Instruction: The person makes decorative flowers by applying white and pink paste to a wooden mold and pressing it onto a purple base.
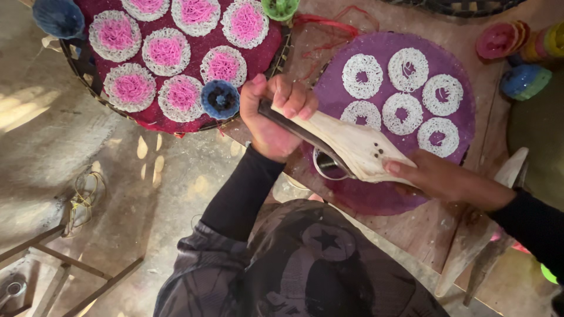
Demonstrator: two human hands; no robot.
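Note:
A pale wooden noodle press (358, 148) with a metal cylinder (326, 165) under it is held over the near edge of a round purple woven mat (382, 196). My left hand (274, 114) is closed around the press's dark handle end. My right hand (432, 178) grips the opposite wooden end. Several white rings of squeezed noodle (402, 113) lie on the purple mat, beyond the press.
A dark red round tray (267, 50) at upper left carries several pink-centred noodle rounds and a small blue mat (219, 98). Stacked coloured small mats (517, 41) sit at upper right on the wooden table (429, 229). A sandal (82, 199) lies on the concrete floor, and a wooden frame (59, 276) stands at lower left.

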